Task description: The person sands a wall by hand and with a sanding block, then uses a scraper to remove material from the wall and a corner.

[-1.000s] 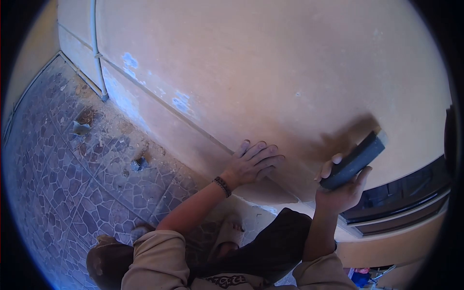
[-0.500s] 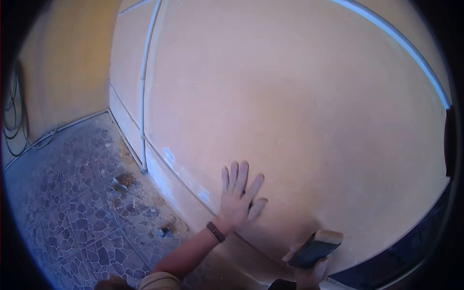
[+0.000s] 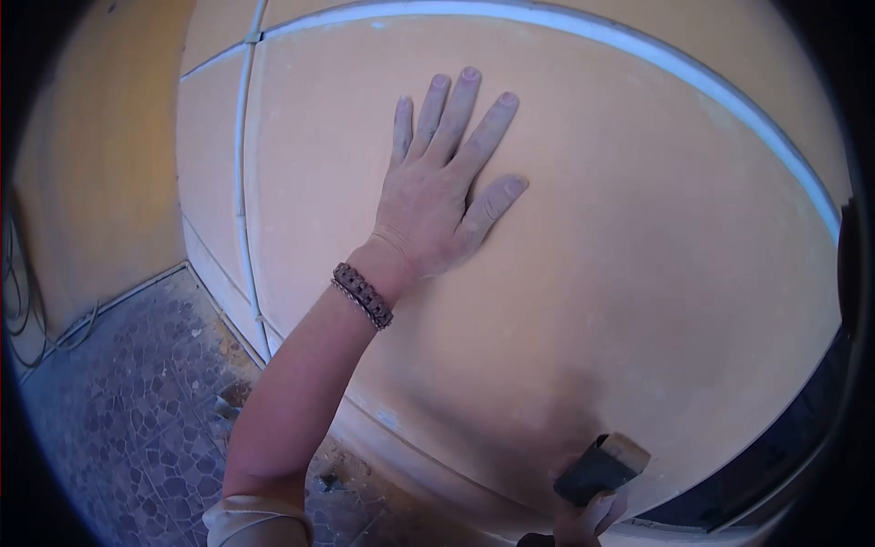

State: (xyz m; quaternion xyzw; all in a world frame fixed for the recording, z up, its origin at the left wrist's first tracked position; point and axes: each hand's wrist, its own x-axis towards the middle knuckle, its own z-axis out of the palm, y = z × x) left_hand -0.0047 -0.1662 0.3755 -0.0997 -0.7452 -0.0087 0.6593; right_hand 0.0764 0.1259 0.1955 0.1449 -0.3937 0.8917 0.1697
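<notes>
So the left hand (image 3: 428, 205) was flat against the wall (image 3: 656, 237) up around 12 o'clock, palm down, fingers spread wide, holding nothing. A braided bracelet (image 3: 363, 295) sat on the wrist. The right hand (image 3: 583, 521) only just showed at 5 o'clock, fingers wrapped around a dark sanding block (image 3: 602, 469). The block had a pale top face and was tipped against the low part of the wall.

Progress-wise, my read: the big middle stretch of that peach wall looked matte and even, pretty much dealt with. The bit around the block was in shadow, so I couldn't judge it. Along the skirting line at 7 o'clock there was a pale patch (image 3: 387, 419) that looked rougher, so I'd guess the bottom edge was what was left.

Other stuff:
- A thin white pipe (image 3: 241, 182) ran straight down the wall at 10 o'clock.
- A pale strip (image 3: 638, 46) curved across the top.
- The floor (image 3: 118, 410) was purple-grey pebble-pattern tile, with gritty rubble (image 3: 337, 474) lying near the wall's foot.
- Loose cables (image 3: 18, 301) hung at 9 o'clock.
</notes>
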